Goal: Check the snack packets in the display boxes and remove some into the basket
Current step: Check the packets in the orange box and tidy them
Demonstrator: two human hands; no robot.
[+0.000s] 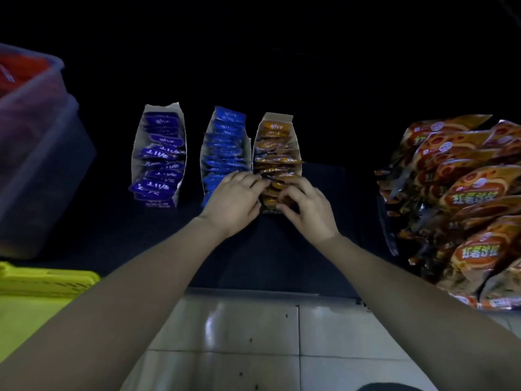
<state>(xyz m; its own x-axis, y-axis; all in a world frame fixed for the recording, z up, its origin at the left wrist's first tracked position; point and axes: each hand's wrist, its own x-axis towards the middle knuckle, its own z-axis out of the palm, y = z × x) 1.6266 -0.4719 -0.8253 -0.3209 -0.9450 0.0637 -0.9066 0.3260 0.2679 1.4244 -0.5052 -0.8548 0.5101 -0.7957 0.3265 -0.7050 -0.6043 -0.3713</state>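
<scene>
Three open display boxes stand side by side on a dark shelf: one with dark purple packets (159,156), one with blue packets (224,148), one with orange packets (277,148). My left hand (235,197) reaches across the front of the blue box, its fingertips among the orange packets. My right hand (306,206) has its fingers curled round the front orange packets. Both hands hide the near end of the orange box. A yellow basket (42,283) sits at the lower left.
A translucent plastic bin (36,153) with red contents stands at the left. A pile of large orange snack bags (462,198) fills the right. Pale floor tiles (253,334) lie below the shelf edge. The shelf's back is dark.
</scene>
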